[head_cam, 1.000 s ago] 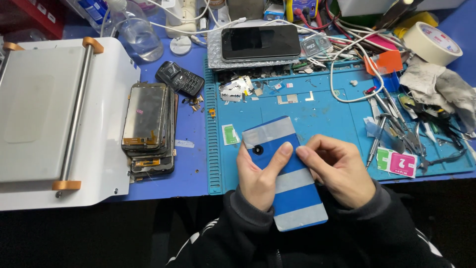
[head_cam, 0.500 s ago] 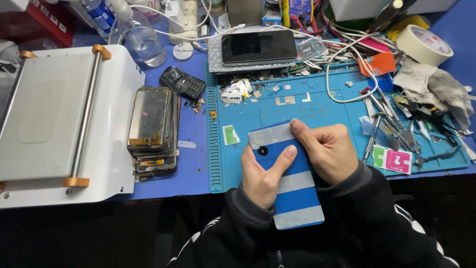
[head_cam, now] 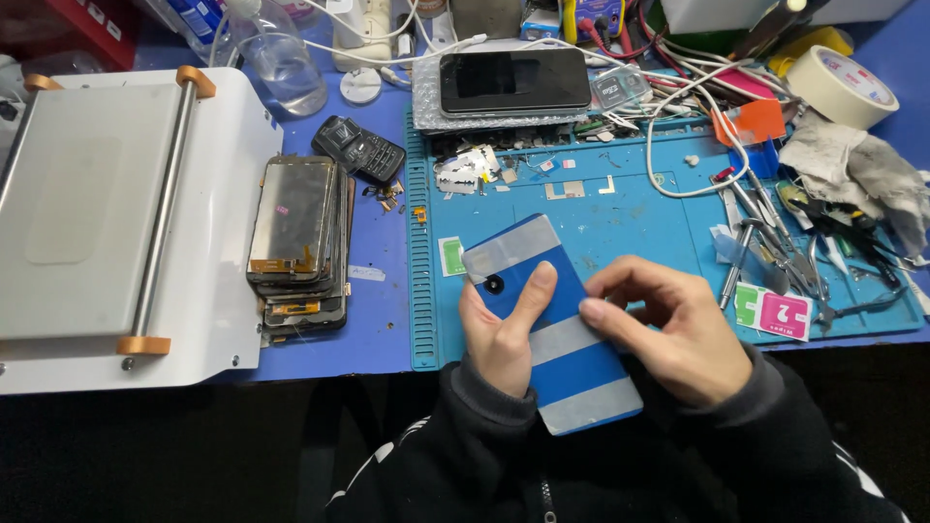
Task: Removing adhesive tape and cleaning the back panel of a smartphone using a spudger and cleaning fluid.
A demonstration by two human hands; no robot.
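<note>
Both hands are clamped on the blue phone [head_cam: 552,329] here: our left hand [head_cam: 499,334] wraps its left edge with the thumb laid across the back, and our right hand [head_cam: 673,329] pinches the right edge with its fingertips. We've got it back side up, striped with grey tape, tilted so the camera end points up-left. It hangs over the near edge of the blue work mat [head_cam: 630,208], partly off the table toward our lap.

Going down in size from there: a white machine with a flat metal plate [head_cam: 107,213] fills the table's left side, right up to the left edge. The mat takes up the middle and right. Just beside the machine sits a stack of phone screens [head_cam: 295,242], between it and the mat's left edge. Another phone [head_cam: 513,80] lies screen up on bubble wrap at the mat's far edge. A roll of tape [head_cam: 838,85] sits at the far right corner. A small black keypad phone [head_cam: 358,150] lies near the stack's far end. Tweezers and other tools [head_cam: 775,242] clutter the mat's right side.
</note>
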